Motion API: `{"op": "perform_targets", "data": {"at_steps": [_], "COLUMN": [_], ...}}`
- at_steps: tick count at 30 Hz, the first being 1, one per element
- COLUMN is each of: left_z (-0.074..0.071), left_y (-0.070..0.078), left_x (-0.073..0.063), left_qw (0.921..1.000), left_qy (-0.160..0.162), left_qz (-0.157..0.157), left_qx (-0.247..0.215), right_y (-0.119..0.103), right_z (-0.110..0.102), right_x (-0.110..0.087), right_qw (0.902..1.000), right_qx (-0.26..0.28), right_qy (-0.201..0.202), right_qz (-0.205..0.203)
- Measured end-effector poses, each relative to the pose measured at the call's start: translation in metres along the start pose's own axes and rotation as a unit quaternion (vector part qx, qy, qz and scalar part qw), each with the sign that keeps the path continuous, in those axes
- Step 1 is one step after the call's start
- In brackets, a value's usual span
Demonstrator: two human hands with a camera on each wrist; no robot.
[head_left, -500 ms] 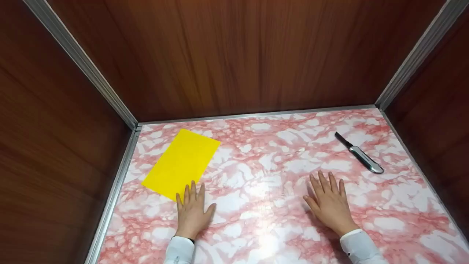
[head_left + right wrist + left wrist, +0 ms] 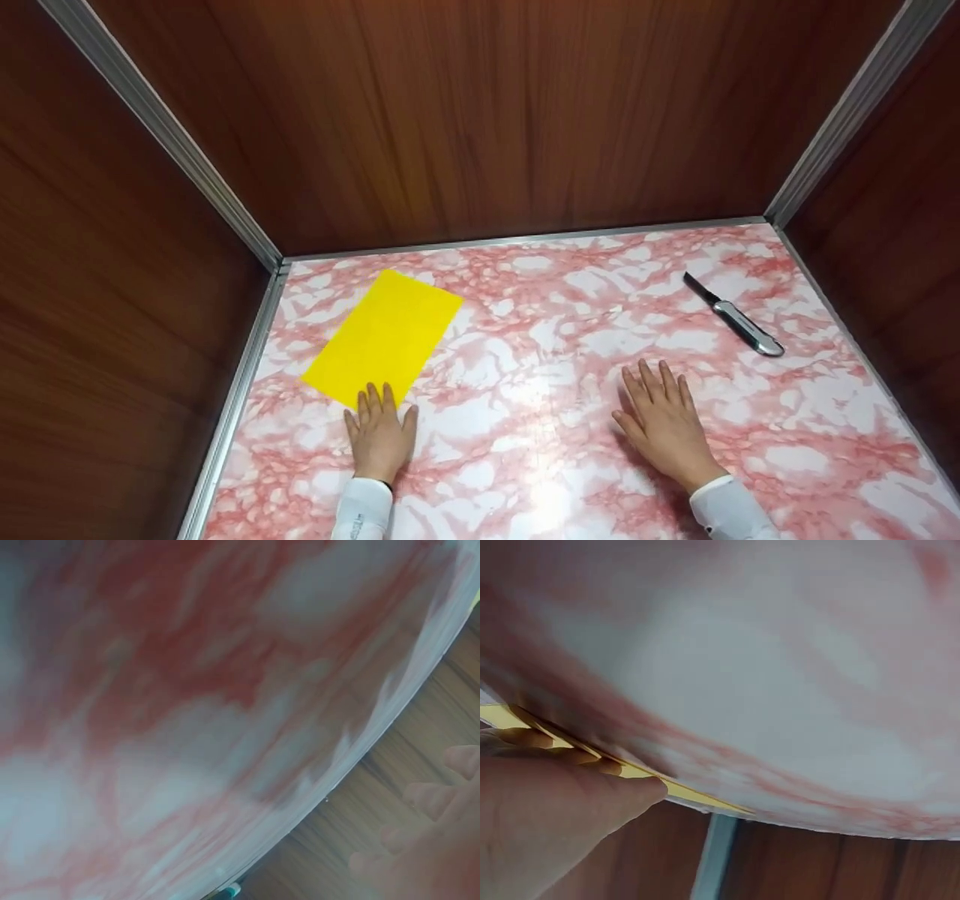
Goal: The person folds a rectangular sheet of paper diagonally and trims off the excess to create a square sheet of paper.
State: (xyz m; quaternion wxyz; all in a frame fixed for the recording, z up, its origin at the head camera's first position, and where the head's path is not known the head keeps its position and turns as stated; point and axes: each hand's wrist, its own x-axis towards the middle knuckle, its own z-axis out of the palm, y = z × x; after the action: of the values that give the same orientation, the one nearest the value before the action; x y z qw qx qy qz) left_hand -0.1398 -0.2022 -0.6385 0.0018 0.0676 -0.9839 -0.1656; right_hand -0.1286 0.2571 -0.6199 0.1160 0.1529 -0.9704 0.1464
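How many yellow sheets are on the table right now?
1. The yellow sheet lies on the left part of the table, with the left hand overlapping its near edge. Any sheet directly beneath would be hidden.

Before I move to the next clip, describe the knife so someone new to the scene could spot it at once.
Look at the red-and-white marbled tabletop and go to its far right part. Just beyond and to the right of the person's right hand lies the knife. Unlike the broad, flat yellow sheet on the left, it is slim, with a dark blade and a silver-and-black handle.
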Motion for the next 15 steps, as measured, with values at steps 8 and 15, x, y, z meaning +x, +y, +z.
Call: {"op": "perform_targets", "data": {"at_steps": [8,15], "left_z": [0.018,0.027], "left_y": [0.044,0.077], "left_x": [-0.023,-0.034], "left_qw": [0.9959,0.9856], "left_qy": [0.022,0.004], "left_qz": [0.078,0.157], "left_qx": [0.039,0.063], "right_y": [-0.015,-0.033], "right_z": [0.007,0.012], "right_x": [0.006,0.023], "right_qw": [0.9993,0.9971], "right_qx": [-0.002,-0.006], "right_qy": [-0.028,-0.034], "right_qz": [-0.023,-0.068]}}
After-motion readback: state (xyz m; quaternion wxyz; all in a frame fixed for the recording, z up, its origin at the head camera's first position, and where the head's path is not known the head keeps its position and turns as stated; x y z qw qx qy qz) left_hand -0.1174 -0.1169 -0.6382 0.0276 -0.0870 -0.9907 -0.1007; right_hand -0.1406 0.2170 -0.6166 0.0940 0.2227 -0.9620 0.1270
